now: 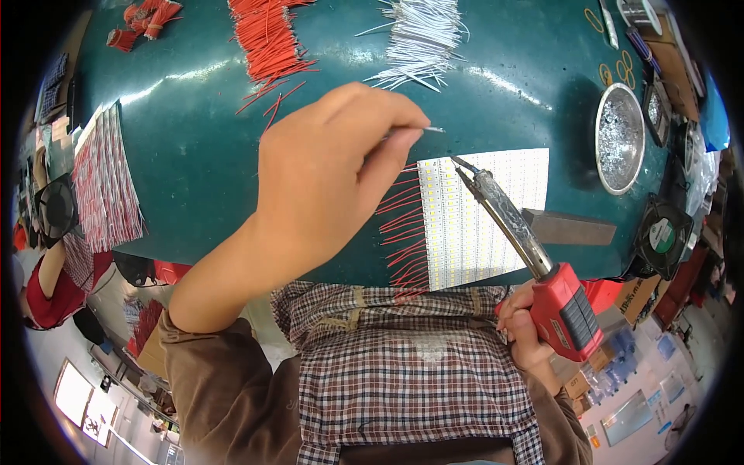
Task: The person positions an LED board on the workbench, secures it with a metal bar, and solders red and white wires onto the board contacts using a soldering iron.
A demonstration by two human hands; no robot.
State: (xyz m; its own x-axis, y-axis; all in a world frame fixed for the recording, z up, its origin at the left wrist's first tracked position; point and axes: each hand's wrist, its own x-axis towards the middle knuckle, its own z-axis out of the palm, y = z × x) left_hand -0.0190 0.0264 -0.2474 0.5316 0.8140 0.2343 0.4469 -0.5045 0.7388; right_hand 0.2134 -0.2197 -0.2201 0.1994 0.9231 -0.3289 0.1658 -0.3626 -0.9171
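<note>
My left hand (322, 167) is closed in a pinch, with a thin white wire (436, 129) sticking out past the fingertips. It hovers above the table, just beyond the upper left corner of a white LED strip panel (492, 225). Short red wires (403, 232) run out from the panel's left edge. In my right hand (525, 327) is a red and black soldering iron (570, 314). Its tip reaches over the panel's top edge, close to the upper left corner, a little below the white wire; whether it touches the panel I cannot tell.
Red wires (265, 43) and white wires (425, 39) lie in piles at the far side. A dark grey bar (570, 227) sits right of the panel, with a metal bowl (620, 139) and black fan (665, 236) beyond. Wired strips (107, 178) lie left, near another person's red sleeve (53, 285).
</note>
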